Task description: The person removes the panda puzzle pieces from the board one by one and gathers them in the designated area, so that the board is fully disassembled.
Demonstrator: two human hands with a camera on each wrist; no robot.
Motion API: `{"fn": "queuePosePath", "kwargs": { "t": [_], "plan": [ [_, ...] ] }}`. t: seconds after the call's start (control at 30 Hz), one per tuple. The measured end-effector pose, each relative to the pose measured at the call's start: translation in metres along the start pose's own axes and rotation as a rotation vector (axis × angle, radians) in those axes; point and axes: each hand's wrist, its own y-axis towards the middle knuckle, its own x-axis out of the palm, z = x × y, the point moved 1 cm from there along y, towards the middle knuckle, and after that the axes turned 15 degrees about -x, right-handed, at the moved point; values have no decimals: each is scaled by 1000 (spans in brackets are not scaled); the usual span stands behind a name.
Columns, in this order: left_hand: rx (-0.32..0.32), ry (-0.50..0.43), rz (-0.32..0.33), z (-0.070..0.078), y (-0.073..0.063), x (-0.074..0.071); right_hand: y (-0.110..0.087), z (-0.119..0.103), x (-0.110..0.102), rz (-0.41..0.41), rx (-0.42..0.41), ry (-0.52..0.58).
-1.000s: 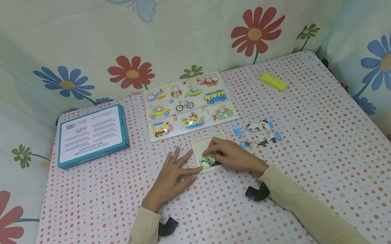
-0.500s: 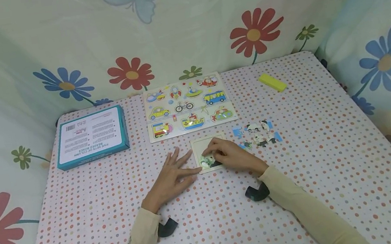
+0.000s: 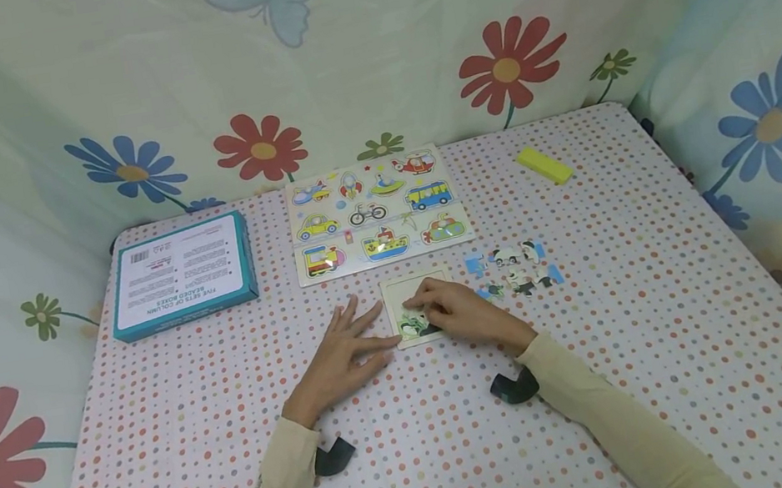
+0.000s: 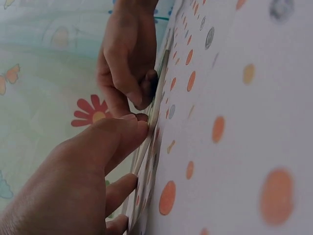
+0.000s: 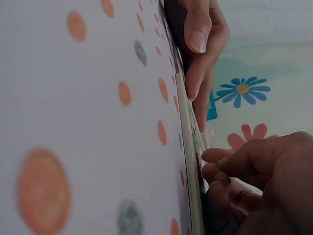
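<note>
A small square wooden puzzle tray (image 3: 390, 305) lies in front of me, with green, white and black puzzle pieces (image 3: 414, 326) in its near part. My left hand (image 3: 342, 354) rests on the table with spread, fairly straight fingers, its fingertips touching the tray's left edge and near corner. Over the tray's right side, my right hand (image 3: 460, 311) has curled fingers that pinch a puzzle piece low inside the frame; the fingers hide most of that piece. Right of the tray lie loose panda puzzle pieces (image 3: 512, 256), several of them with blue parts.
Behind the tray is a vehicle picture board (image 3: 386, 212). A teal box (image 3: 182, 275) sits at the back left, and a yellow block (image 3: 544, 164) at the back right. Flowered curtains (image 3: 376, 44) close off the back and sides of the dotted table (image 3: 423, 458).
Both hands stay nearly in place at the tray. The right fingers shift very slightly over the pieces; the loose pieces beside the tray have not moved.
</note>
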Motion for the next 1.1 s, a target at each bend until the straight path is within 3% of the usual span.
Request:
{"fn": "queuePosePath", "kwargs": {
  "t": [0.5,0.77,1.1],
  "plan": [
    [-4,-35,-4,0,0,-1,0,-1,0,-19,-26,-55],
    [22,-60,16,1,0,-3,0,0,0,0,7,-23],
    [21,-54,12,0,1,-2,0,-1,-2,-11,-8,-1]
  ]
}}
